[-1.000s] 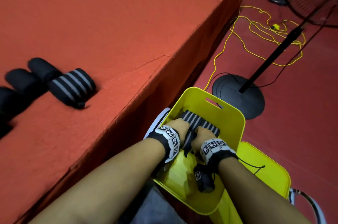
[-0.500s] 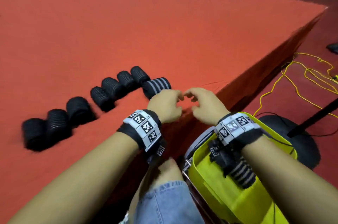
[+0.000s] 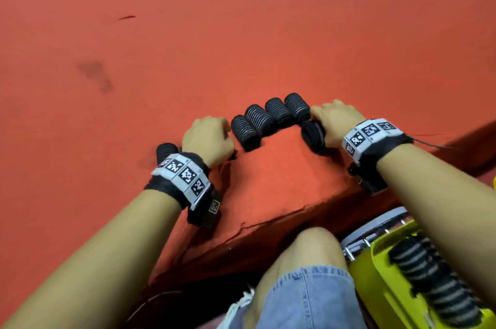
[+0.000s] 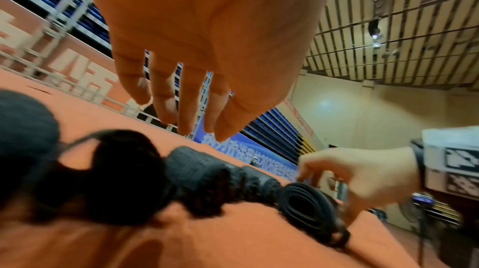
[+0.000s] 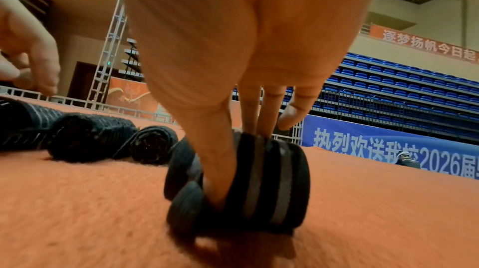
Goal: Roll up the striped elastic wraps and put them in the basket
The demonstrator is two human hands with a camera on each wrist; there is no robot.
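A row of rolled black wraps (image 3: 261, 120) lies on the orange mat (image 3: 241, 33) near its front edge. My right hand (image 3: 334, 122) grips the striped roll (image 3: 312, 136) at the row's right end. The right wrist view shows the thumb pressed into the end of that striped roll (image 5: 269, 182) and the fingers (image 5: 269, 112) on top. My left hand (image 3: 209, 138) hovers at the row's left end, fingers (image 4: 186, 112) relaxed and holding nothing. One more roll (image 3: 166, 150) lies beside my left wrist. The yellow basket (image 3: 375, 283) at lower right holds a striped roll (image 3: 432, 285).
The mat's front edge (image 3: 268, 224) drops off just ahead of my knee (image 3: 308, 253). The basket stands below that edge, to the right of my leg. Railings and blue seats lie far behind the mat (image 5: 388, 79).
Both hands left the basket and came up onto the mat. My right hand took hold of the striped roll; my left hand moved left along the row, holding nothing.
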